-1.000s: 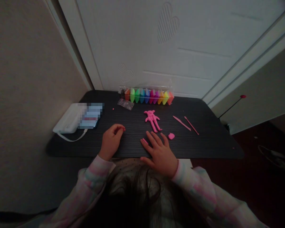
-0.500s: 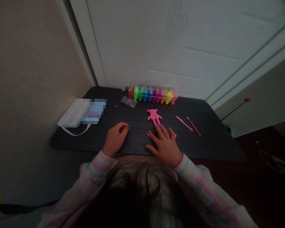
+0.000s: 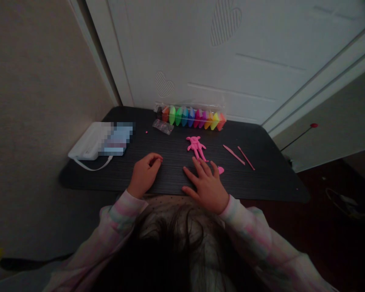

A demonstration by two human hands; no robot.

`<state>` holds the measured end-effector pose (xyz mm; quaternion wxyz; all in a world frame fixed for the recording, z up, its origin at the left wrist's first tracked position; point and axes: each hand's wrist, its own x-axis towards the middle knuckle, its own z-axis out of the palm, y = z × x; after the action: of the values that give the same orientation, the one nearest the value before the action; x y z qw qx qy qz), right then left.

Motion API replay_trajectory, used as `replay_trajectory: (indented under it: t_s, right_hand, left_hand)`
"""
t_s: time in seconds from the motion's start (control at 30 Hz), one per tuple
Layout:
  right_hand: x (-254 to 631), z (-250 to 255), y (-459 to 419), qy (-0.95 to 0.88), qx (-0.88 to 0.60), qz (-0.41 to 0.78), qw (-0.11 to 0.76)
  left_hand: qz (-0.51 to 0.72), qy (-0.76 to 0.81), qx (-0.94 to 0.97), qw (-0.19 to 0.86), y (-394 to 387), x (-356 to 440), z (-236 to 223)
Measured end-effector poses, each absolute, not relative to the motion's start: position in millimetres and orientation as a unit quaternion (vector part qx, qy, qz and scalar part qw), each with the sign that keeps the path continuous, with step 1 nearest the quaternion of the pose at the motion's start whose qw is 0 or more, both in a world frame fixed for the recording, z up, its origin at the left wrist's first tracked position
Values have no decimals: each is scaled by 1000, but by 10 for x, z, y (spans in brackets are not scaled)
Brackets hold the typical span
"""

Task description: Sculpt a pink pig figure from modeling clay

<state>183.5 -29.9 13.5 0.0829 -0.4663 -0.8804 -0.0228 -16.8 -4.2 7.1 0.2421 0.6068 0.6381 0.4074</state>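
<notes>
My left hand (image 3: pixel 145 172) rests over the dark table with its fingers curled against the thumb; what it holds, if anything, is hidden. My right hand (image 3: pixel 207 184) lies palm down with its fingers spread. Just beyond its fingertips a pink clay figure (image 3: pixel 196 147) lies flat, with a head, ears, arms and long legs. A pink clay piece (image 3: pixel 220 170) shows beside the right hand's fingers, partly covered by them. To the right lie a pink modelling knife (image 3: pixel 234 155) and a thin pink modelling stick (image 3: pixel 246 158).
A clear pack of coloured clay blocks (image 3: pixel 191 117) stands at the table's back edge. In front of it lies a small clear packet (image 3: pixel 163 127), near a pink crumb (image 3: pixel 146 132). A white device (image 3: pixel 88 142) with a strap sits at left. The black table (image 3: pixel 170 178) meets a white door (image 3: pixel 176 48).
My right hand has shifted slightly on the table, uncovering more of the figure's legs and of the pink clay piece. My left hand stays curled. The whole view has shifted slightly.
</notes>
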Motion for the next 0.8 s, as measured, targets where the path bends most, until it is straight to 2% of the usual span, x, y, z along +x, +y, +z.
replay_trajectory:
  t_s: [0.37,0.63,0.8]
  right_hand:
    - [1906,143,-310,-857,-505,-32,92]
    - [1836,122,-347,-894,-442,-2,71]
    - [1833,142,-338,-885,-460,-5,71]
  left_hand:
    - [400,639,611,241,-41,-170,64]
    - [400,634,615,244,-48,-170,73]
    - [396,640,613,242,-52,-160,87]
